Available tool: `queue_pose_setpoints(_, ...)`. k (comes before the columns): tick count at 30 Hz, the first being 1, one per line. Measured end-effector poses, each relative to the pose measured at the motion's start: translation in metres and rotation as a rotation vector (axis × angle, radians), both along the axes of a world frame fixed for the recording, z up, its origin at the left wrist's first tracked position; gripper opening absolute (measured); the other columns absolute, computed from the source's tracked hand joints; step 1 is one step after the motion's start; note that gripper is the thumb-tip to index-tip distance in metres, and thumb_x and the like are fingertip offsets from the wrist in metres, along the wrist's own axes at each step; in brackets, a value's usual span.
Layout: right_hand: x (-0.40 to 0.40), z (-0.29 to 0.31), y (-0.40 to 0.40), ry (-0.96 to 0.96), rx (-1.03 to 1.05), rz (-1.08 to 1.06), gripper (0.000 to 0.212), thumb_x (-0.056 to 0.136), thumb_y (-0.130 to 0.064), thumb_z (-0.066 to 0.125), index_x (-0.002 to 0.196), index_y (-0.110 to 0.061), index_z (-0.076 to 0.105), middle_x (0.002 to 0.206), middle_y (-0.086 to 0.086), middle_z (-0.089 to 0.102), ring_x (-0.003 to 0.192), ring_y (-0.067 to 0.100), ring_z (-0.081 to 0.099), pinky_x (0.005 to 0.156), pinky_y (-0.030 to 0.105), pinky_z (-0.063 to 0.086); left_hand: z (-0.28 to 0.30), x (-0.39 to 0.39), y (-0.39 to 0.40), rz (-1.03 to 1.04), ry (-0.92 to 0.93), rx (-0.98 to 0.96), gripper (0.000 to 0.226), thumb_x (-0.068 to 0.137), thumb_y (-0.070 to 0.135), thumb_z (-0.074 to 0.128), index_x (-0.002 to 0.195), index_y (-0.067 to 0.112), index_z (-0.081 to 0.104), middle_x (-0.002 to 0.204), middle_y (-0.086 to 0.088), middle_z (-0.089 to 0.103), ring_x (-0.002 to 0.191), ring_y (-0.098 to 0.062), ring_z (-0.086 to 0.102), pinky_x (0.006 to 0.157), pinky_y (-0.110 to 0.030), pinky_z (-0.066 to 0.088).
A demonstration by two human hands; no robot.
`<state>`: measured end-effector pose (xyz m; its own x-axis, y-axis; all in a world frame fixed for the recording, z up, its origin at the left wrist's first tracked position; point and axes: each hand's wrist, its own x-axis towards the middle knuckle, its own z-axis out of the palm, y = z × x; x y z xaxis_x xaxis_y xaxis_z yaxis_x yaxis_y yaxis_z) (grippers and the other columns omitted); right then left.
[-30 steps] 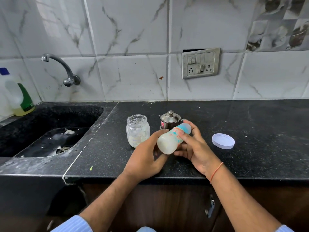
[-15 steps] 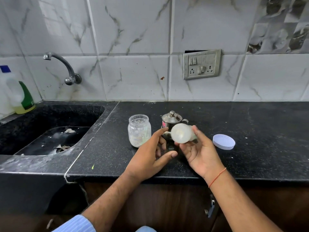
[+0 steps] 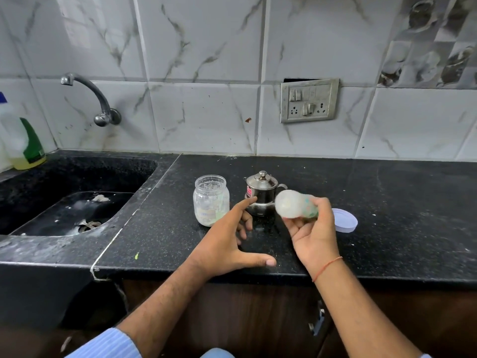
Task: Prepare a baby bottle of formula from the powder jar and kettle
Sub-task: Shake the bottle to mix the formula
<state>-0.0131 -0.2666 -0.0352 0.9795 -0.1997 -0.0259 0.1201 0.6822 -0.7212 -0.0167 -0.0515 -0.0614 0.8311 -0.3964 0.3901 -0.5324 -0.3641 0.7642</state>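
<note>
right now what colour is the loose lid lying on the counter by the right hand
White, possibly faintly lilac; the lid shows in the head view, partly hidden behind the right hand.

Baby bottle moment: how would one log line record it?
right hand: grips baby bottle, tilted, base toward camera | left hand: empty | powder jar: lid off | kettle: lidded

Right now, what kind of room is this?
It looks like a home kitchen. There is a dark stone counter with a sink sunk into it, a tap sticking out of the tiled wall, and a small steel kettle standing on the counter.
</note>
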Motion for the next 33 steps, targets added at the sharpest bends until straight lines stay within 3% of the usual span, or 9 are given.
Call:
queue_pose_setpoints(3,-0.003,0.001,0.008,0.007,-0.198,0.077,0.030,0.100,-0.016,0.065,0.127,-0.027,0.060,0.107,0.007,0.074,0.082,0.022,0.078,0.062,0.040,0.064,0.000,0.000,-0.001,0.009,-0.007,0.006,0.132,0.059,0.057,0.107,0.168,0.038,0.034,0.109,0.014,0.060,0.090,-0.014,0.062,0.079,-0.025,0.056)
queue_pose_setpoints(7,0.001,0.001,0.002,0.008,-0.036,-0.031,0.014,0.102,-0.015,0.057,0.116,-0.019,0.061,0.122,0.019,0.071,0.087,0.025,0.079,0.063,0.042,0.065,0.001,0.001,-0.002,0.027,0.007,-0.002,0.131,0.060,0.056,0.106,0.168,0.040,0.033,0.107,0.017,0.058,0.085,-0.008,0.060,0.076,-0.021,0.054)
queue_pose_setpoints(10,0.000,0.000,0.007,0.009,-0.223,0.019,0.034,0.101,-0.015,0.064,0.132,-0.028,0.056,0.117,0.011,0.071,0.089,0.025,0.078,0.062,0.043,0.064,0.000,0.002,-0.001,0.037,-0.009,0.024,0.132,0.059,0.062,0.105,0.168,0.039,0.033,0.111,0.016,0.059,0.090,-0.008,0.061,0.078,-0.024,0.056)
queue_pose_setpoints(13,0.002,-0.004,0.004,-0.001,-0.086,-0.119,0.041,0.103,-0.016,0.062,0.142,-0.018,0.049,0.130,0.019,0.068,0.097,0.029,0.078,0.063,0.044,0.064,0.001,0.001,-0.002,0.068,-0.014,0.065,0.132,0.059,0.068,0.102,0.168,0.039,0.032,0.124,0.018,0.056,0.102,-0.010,0.064,0.083,-0.021,0.056)
queue_pose_setpoints(16,0.000,-0.002,0.009,-0.016,-0.303,-0.013,0.047,0.102,-0.016,0.067,0.143,-0.031,0.048,0.128,0.016,0.067,0.097,0.030,0.077,0.061,0.042,0.063,0.001,0.000,-0.003,0.083,-0.018,0.108,0.131,0.060,0.067,0.102,0.167,0.038,0.032,0.137,0.021,0.052,0.112,-0.002,0.063,0.087,-0.012,0.052)
queue_pose_setpoints(23,0.001,-0.004,0.010,-0.029,-0.368,-0.028,0.049,0.101,-0.013,0.067,0.138,-0.038,0.048,0.130,0.013,0.063,0.101,0.029,0.074,0.066,0.046,0.064,0.003,0.000,-0.005,0.067,-0.013,0.122,0.127,0.063,0.061,0.103,0.167,0.034,0.035,0.139,0.020,0.057,0.116,0.001,0.063,0.088,-0.007,0.047)
queue_pose_setpoints(26,0.003,-0.007,0.003,-0.023,-0.177,-0.165,0.051,0.101,-0.015,0.064,0.144,-0.029,0.040,0.138,0.017,0.060,0.110,0.032,0.073,0.069,0.048,0.065,0.004,0.001,-0.005,0.078,0.018,0.105,0.126,0.063,0.064,0.101,0.166,0.038,0.034,0.136,0.022,0.058,0.113,-0.003,0.065,0.085,-0.009,0.049)
queue_pose_setpoints(30,0.001,-0.004,0.009,-0.047,-0.396,-0.041,0.050,0.101,-0.012,0.067,0.138,-0.037,0.046,0.130,0.012,0.061,0.100,0.023,0.073,0.064,0.042,0.063,0.001,0.005,-0.003,0.051,0.026,0.098,0.126,0.063,0.066,0.101,0.166,0.037,0.035,0.134,0.024,0.061,0.115,-0.003,0.067,0.087,-0.013,0.050)
queue_pose_setpoints(33,0.003,-0.005,-0.001,-0.036,-0.144,-0.186,0.052,0.102,-0.014,0.064,0.144,-0.032,0.037,0.137,0.014,0.060,0.110,0.031,0.074,0.067,0.044,0.064,0.000,0.004,-0.003,0.058,0.046,0.078,0.126,0.062,0.067,0.100,0.166,0.040,0.034,0.136,0.026,0.059,0.113,-0.003,0.066,0.085,-0.013,0.049)
